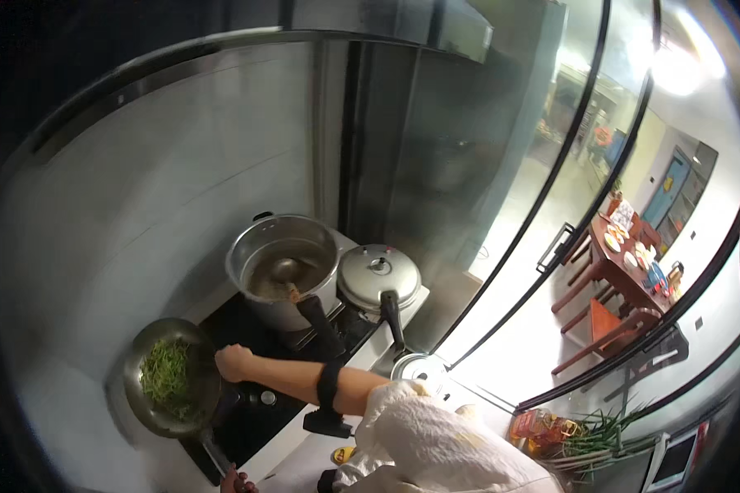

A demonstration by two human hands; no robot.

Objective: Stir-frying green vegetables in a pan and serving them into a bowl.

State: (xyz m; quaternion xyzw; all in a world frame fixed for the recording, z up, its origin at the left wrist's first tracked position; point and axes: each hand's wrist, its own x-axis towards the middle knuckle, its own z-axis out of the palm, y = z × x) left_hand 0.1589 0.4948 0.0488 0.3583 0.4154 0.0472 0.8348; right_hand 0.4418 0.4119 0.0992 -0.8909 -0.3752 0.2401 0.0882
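Observation:
A dark metal wok (206,403) on the left of the stove holds a heap of shredded green vegetables (165,373). At the bottom edge of the view, my left hand (239,482) grips the wok's handle (216,453). My right hand (234,363) is curled into a fist at the wok's near right rim. Anything inside that fist is too dark to make out. A dark band (328,387) circles the right forearm below a pale sleeve (425,419).
A large steel pot (243,246) with liquid and a ladle (285,270) stands behind my right arm. Next to it is a lidded pressure cooker (370,277), its black handle towards me. Cooking oil bottles (536,431) and green onions (604,434) lie right. A glass sliding door (555,246) borders the kitchen.

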